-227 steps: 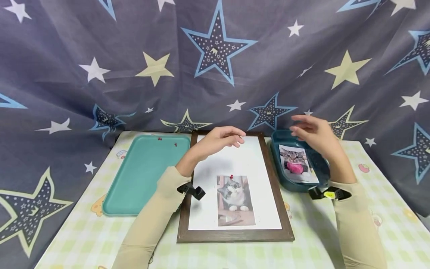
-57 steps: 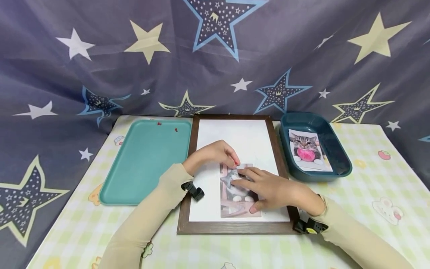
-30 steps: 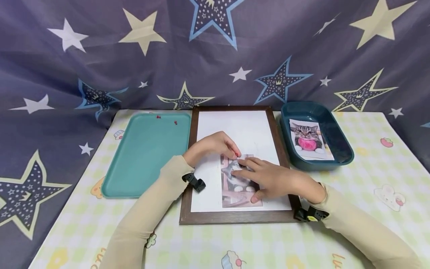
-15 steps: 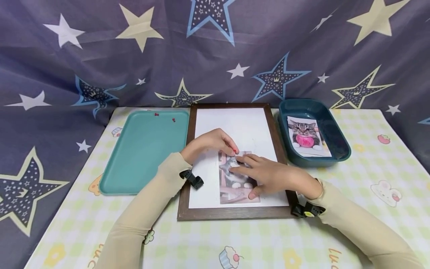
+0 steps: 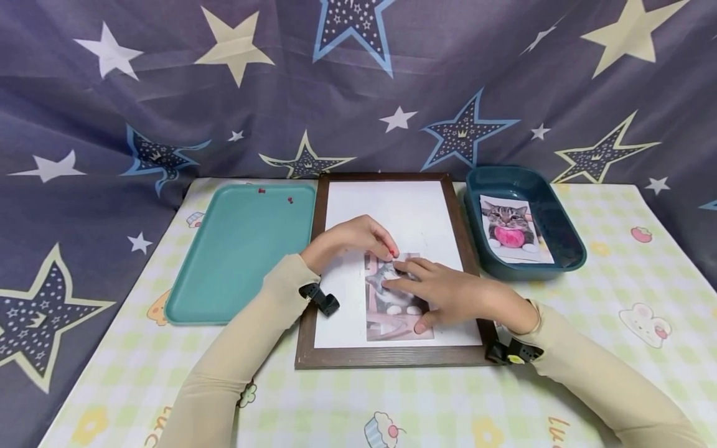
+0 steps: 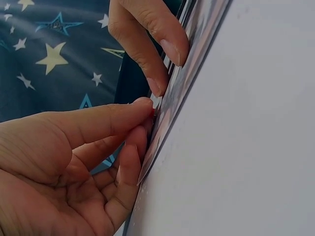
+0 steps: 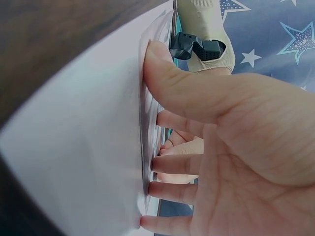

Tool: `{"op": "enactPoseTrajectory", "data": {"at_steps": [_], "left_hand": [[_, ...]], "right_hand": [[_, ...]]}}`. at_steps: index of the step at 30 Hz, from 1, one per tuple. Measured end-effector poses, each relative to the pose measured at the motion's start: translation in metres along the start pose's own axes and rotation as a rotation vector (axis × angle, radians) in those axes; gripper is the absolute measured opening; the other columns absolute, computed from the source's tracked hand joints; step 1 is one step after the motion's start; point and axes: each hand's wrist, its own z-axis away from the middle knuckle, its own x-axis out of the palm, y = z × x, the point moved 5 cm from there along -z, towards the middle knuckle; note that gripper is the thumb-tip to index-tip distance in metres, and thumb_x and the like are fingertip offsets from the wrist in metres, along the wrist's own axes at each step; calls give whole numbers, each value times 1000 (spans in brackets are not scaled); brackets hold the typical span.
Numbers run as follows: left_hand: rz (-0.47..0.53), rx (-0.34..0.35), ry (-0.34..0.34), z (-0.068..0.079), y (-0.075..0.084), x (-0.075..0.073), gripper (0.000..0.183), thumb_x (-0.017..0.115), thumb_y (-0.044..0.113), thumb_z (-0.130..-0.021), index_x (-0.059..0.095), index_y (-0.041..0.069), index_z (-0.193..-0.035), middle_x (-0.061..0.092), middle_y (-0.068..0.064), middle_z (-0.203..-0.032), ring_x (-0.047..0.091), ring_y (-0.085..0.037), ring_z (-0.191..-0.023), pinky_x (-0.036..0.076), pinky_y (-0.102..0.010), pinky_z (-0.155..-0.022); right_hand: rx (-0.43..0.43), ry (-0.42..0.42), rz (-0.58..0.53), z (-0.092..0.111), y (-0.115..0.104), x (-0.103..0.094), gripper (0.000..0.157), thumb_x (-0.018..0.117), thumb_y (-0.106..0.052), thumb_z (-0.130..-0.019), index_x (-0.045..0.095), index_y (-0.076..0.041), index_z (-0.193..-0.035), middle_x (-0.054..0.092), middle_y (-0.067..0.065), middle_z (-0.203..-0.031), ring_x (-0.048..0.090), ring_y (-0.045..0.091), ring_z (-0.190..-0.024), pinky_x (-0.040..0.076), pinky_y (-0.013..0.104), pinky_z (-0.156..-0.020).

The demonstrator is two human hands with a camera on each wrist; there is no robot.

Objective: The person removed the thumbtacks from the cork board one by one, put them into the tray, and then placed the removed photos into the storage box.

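A framed whiteboard with a brown wooden frame lies on the table, and a photo of a grey-and-white kitten rests on its lower half. At the photo's top edge my left hand pinches a red push pin between thumb and index finger; only a bit of red shows. My right hand comes in from the right with fingers spread, its fingertips resting on the photo. In the right wrist view the thumb touches near the photo's edge, the other fingertips farther along it.
Left of the board lies a teal tray with a red push pin and another red push pin near its far edge. To the right, a dark teal bin holds a tabby cat photo. A starry curtain hangs behind.
Earliest, both hands were raised, the left over the board and the right over the bin. Both have since come down to the kitten photo. In the last two seconds they keep nearly the same pose.
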Motion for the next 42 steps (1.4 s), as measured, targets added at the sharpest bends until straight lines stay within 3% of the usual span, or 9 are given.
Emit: {"op": "enactPoseTrajectory", "data": {"at_steps": [18, 42], "left_hand": [[19, -38, -25, 2, 1, -1, 24, 73, -1, -87, 77, 0, -110, 73, 4, -80, 62, -8, -68, 51, -20, -64], [43, -17, -38, 0, 0, 0, 18, 72, 1, -88, 76, -1, -106, 71, 5, -77, 61, -9, -67, 51, -20, -63]], "right_hand": [[-11, 15, -4, 0, 0, 0, 87, 78, -39, -87, 34, -21, -160, 22, 18, -168, 21, 46, -153, 33, 61, -120], [-8, 20, 3, 0, -1, -1, 87, 79, -38, -86, 34, -21, -160, 23, 19, -167, 21, 45, -153, 34, 59, -120]]}}
